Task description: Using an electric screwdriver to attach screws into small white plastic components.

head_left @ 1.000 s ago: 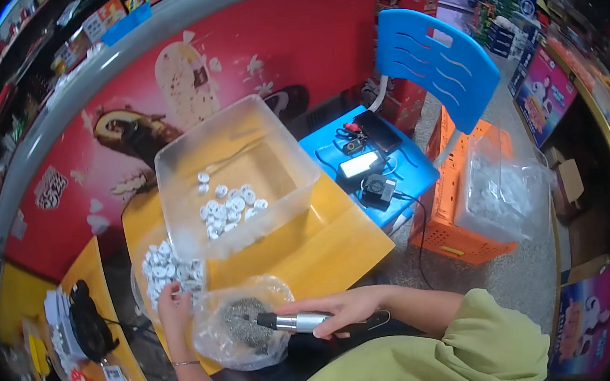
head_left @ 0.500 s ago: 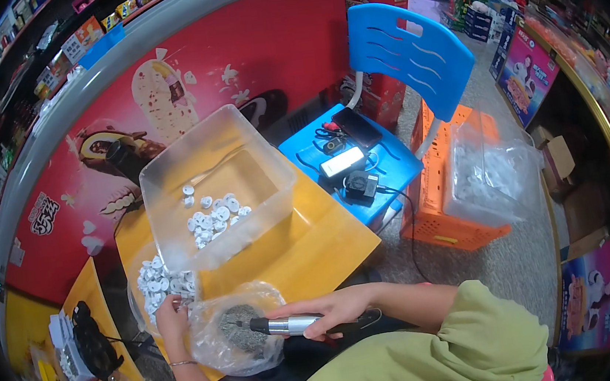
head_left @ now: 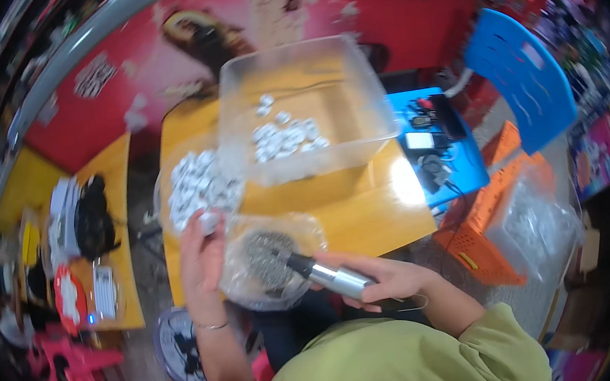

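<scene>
My left hand [head_left: 200, 265] pinches a small white round plastic piece [head_left: 209, 222] between thumb and fingers, at the near edge of a heap of similar white pieces [head_left: 200, 183]. My right hand [head_left: 396, 277] is wrapped round a silver and black electric screwdriver [head_left: 338, 279]. The screwdriver's black tip points down into a clear plastic bag [head_left: 307, 229] holding a mass of small grey metal bits [head_left: 259, 258], probably screws, too small to make out singly. Beyond the heap, a translucent plastic box [head_left: 380, 130] stands on the yellow table with more white pieces [head_left: 288, 137] inside.
A blue chair [head_left: 524, 85] at the right holds cables, adapters and a dark phone [head_left: 449, 117]. Beside it is an orange crate [head_left: 485, 246] with a clear bag-lined bin. A second yellow table [head_left: 127, 283] stands at the left, above a pink stool [head_left: 74, 367].
My view has swung left, so everything sits further right. My left hand has come back from the heap with a white piece. My right hand keeps the screwdriver over the bag.
</scene>
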The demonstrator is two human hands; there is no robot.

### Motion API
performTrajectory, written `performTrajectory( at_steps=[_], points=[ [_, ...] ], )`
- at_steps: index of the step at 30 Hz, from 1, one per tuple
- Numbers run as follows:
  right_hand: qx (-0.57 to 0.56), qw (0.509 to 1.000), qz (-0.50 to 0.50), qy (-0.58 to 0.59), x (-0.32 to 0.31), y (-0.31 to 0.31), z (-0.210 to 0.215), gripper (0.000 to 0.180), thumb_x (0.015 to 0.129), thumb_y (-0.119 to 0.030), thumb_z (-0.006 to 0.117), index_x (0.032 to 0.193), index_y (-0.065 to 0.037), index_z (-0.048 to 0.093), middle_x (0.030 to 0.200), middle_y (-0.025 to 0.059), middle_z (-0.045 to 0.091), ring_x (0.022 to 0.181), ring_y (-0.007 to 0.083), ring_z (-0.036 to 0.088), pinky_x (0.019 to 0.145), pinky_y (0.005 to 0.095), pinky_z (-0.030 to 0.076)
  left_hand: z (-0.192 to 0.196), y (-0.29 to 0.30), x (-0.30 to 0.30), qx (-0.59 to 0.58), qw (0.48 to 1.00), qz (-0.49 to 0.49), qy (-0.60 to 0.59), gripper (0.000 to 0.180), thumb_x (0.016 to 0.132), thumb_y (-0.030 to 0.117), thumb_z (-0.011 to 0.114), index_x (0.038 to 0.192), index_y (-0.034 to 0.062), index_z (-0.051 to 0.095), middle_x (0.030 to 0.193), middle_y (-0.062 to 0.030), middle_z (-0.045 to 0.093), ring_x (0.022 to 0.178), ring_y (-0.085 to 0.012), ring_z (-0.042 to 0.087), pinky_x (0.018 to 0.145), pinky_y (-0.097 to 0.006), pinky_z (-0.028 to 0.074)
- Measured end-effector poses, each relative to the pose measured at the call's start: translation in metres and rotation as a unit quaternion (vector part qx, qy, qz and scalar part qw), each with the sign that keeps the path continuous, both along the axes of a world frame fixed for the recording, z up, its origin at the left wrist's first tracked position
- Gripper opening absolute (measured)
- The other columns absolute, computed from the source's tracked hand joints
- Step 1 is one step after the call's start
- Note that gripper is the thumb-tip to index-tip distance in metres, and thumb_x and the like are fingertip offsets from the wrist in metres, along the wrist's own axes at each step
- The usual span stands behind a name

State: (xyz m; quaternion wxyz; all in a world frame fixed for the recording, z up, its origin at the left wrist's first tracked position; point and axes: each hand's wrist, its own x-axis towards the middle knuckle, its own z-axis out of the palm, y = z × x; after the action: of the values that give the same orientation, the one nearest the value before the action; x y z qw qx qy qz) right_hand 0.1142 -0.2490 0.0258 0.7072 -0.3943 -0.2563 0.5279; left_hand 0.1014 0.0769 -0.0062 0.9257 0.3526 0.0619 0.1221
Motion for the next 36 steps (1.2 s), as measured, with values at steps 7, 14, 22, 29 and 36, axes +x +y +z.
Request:
performTrajectory(
  at_steps=[7, 14, 22, 29, 36],
  points=[
    [-0.049, 0.999, 0.01, 0.009, -0.004, 0.016, 0.006, 0.088, 0.079, -0.026, 0.067, 0.146, -0.01, 0.012, 0.132, 0.013, 0.042, 0.074, 0.0127, 0.051, 0.056, 0.0222, 0.045, -0.018, -0.041, -0.029, -0.215, 0.975, -0.025, 0.047, 0.019, 0.092, 0.007, 0.051, 0.11, 0.0026, 0.054, 0.111, -0.0135, 0.058, 0.11, -0.0292, 0.056, 0.087, -0.03, 0.054],
    [-0.021, 0.999, -0.009, 0.024, -0.013, 0.023, -0.005, 0.088, 0.08, -0.028, 0.067, 0.146, -0.008, 0.013, 0.132, 0.0209, 0.04, 0.067, 0.0134, 0.052, 0.053, 0.0231, 0.044, -0.022, -0.046, -0.033, -0.223, 0.974, -0.024, 0.033, 0.017, 0.094, 0.01, 0.049, 0.108, 0.0019, 0.054, 0.11, -0.0131, 0.058, 0.109, -0.0274, 0.056, 0.087, -0.03, 0.054],
    [-0.027, 0.999, -0.01, 0.015, -0.009, 0.027, -0.005, 0.09, 0.079, -0.029, 0.069, 0.146, -0.008, 0.012, 0.132, 0.0228, 0.04, 0.066, 0.0142, 0.053, 0.053, 0.0241, 0.045, -0.026, -0.045, -0.036, -0.201, 0.978, -0.046, 0.031, 0.011, 0.094, 0.011, 0.05, 0.102, 0.0061, 0.054, 0.109, -0.0118, 0.059, 0.108, -0.0264, 0.057, 0.085, -0.03, 0.054],
    [-0.026, 0.999, -0.009, 0.02, -0.009, 0.032, -0.006, 0.09, 0.079, -0.027, 0.069, 0.146, -0.007, 0.012, 0.132, 0.0224, 0.04, 0.069, 0.0144, 0.053, 0.052, 0.0239, 0.045, -0.026, -0.046, -0.037, -0.193, 0.979, -0.049, 0.048, 0.01, 0.093, 0.013, 0.052, 0.101, 0.0073, 0.055, 0.108, -0.011, 0.06, 0.105, -0.0254, 0.059, 0.08, -0.027, 0.055],
    [-0.03, 0.999, 0.007, 0.013, -0.008, 0.033, -0.005, 0.088, 0.08, -0.023, 0.066, 0.146, -0.006, 0.01, 0.132, 0.0214, 0.04, 0.071, 0.0141, 0.053, 0.052, 0.0238, 0.046, -0.024, -0.046, -0.036, -0.191, 0.978, -0.067, 0.053, 0.01, 0.093, 0.012, 0.053, 0.1, 0.0076, 0.056, 0.106, -0.0118, 0.061, 0.103, -0.0244, 0.06, 0.08, -0.026, 0.055]
  ],
)
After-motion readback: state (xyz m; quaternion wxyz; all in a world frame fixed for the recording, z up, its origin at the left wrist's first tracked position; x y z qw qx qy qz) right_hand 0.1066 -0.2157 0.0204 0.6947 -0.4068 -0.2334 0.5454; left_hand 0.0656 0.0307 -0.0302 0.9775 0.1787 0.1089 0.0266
